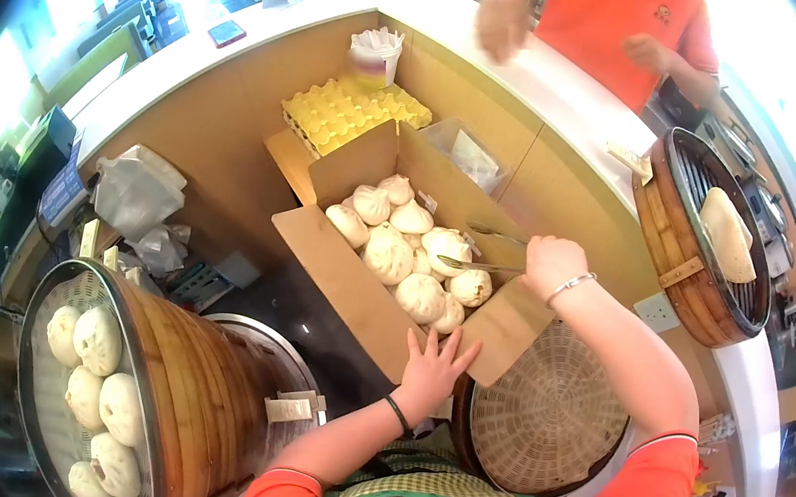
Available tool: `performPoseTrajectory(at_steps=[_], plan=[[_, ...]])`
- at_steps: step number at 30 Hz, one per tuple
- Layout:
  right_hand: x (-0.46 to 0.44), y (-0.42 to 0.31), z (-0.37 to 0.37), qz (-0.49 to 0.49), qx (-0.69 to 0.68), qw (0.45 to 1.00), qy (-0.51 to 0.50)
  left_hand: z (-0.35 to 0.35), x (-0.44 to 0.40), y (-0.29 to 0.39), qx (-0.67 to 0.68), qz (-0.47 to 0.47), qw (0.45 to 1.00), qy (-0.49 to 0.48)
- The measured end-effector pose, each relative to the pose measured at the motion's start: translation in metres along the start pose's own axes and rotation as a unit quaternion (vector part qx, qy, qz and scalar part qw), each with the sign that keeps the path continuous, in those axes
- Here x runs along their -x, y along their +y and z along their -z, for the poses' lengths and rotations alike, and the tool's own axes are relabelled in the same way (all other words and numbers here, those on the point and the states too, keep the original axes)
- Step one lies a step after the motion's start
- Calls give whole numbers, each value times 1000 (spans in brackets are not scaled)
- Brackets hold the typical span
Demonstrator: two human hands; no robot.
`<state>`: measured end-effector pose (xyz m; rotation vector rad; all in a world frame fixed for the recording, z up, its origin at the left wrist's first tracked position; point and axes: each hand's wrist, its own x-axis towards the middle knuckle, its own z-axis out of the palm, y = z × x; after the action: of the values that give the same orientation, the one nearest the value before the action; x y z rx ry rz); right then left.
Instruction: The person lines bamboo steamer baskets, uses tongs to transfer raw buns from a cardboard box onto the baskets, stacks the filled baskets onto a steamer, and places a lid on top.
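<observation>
My right hand (556,265) grips a pair of metal tongs (500,269) at the right side of an open cardboard box (325,274). The tongs' two arms are spread apart over the steamed buns (388,255), which are heaped in the box. The lower arm's tip crosses one bun near the right end; whether it presses on it I cannot tell. My left hand (433,370) lies with fingers spread on the box's near edge, fingertips close to the nearest buns. It holds nothing.
At the left stands a tall bamboo steamer (191,392) with several buns. A round woven steamer mat (551,416) lies beside the box. Yellow egg trays (355,116) sit behind it. Another steamer (679,268) is at right. A co-worker in an orange shirt (625,18) stands across the counter.
</observation>
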<state>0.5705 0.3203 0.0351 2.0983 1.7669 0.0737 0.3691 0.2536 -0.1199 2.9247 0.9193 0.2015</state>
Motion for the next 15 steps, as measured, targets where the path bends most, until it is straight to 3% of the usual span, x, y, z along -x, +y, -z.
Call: performPoseTrajectory(at_steps=[7,13,15], plan=[[-21,2,23,29,10,993,-111,-12,2,-3,-30,-22,999,40],[-18,15,-5,73,44,996,-39,-14,4,-7,-33,-35,997,56],[-24,18,-31,82,43,993,68,-14,5,-6,-29,-41,998,47]])
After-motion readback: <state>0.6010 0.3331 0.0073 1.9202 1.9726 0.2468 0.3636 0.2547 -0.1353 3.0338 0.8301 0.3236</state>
